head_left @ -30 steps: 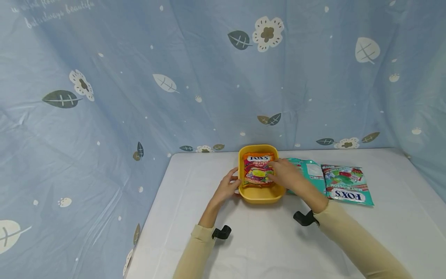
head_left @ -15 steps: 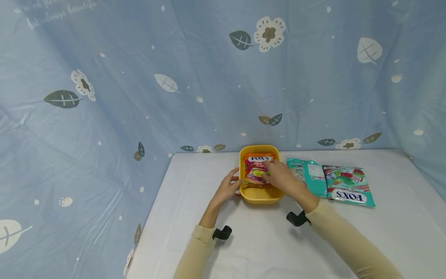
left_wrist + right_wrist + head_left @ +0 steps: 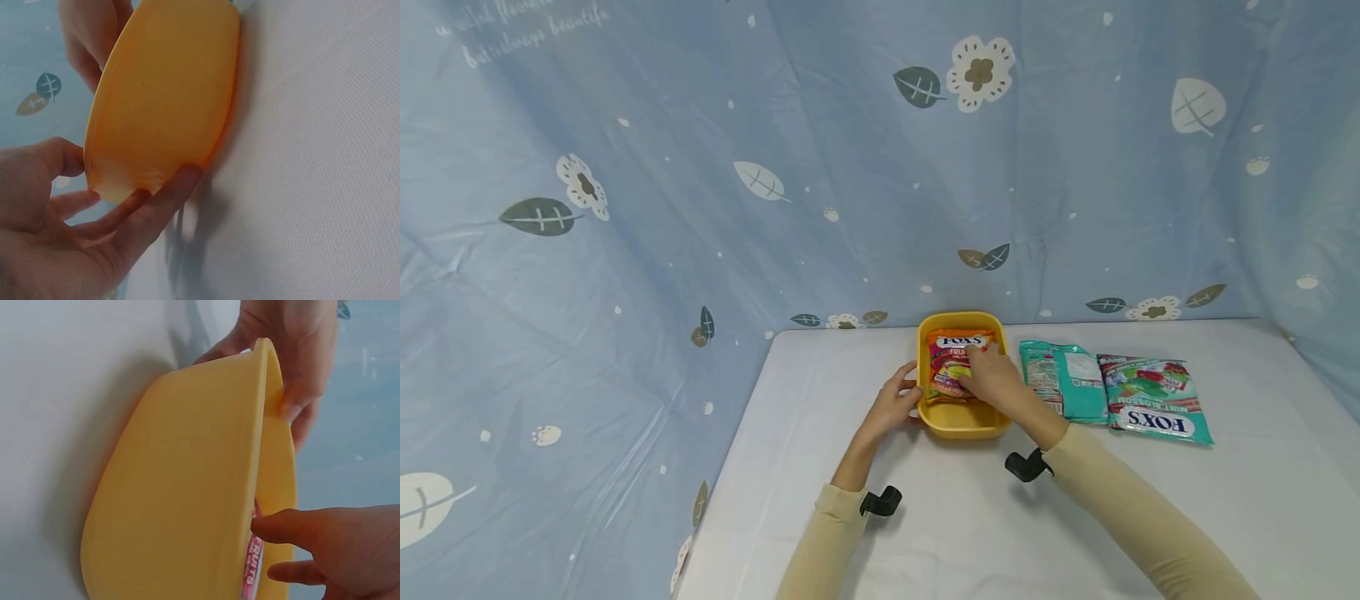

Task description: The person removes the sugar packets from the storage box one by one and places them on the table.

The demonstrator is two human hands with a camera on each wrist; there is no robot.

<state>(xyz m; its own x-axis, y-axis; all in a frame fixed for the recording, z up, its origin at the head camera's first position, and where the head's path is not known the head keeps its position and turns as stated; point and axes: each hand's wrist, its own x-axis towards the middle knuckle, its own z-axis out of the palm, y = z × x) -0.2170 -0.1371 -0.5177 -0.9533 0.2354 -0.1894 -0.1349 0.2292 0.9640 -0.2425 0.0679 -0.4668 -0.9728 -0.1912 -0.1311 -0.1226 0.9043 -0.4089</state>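
A yellow plastic tub [image 3: 961,432] stands on the table with a red and orange Fox's Fruits candy bag [image 3: 946,367] lying flat inside. My left hand [image 3: 891,407] holds the tub's left side. In the left wrist view its fingers [image 3: 150,219] spread along the outer wall, and the right wrist view has its thumb over the rim. My right hand [image 3: 996,379] reaches in over the tub's right rim, fingers on the candy bag and covering its right part. In the right wrist view, thumb and fingers are extended, and the tub wall hides most of the bag.
Right of the tub lie two teal candy bags side by side: one back side up [image 3: 1067,383], the other a Fox's Mint Blossom bag [image 3: 1153,400], its lettering upside down. A blue patterned curtain [image 3: 865,167] hangs behind the white table [image 3: 955,533].
My right hand has moved left and slightly down over the candy bag in the tub, uncovering more of the nearer teal bag. My left hand has stayed on the tub.
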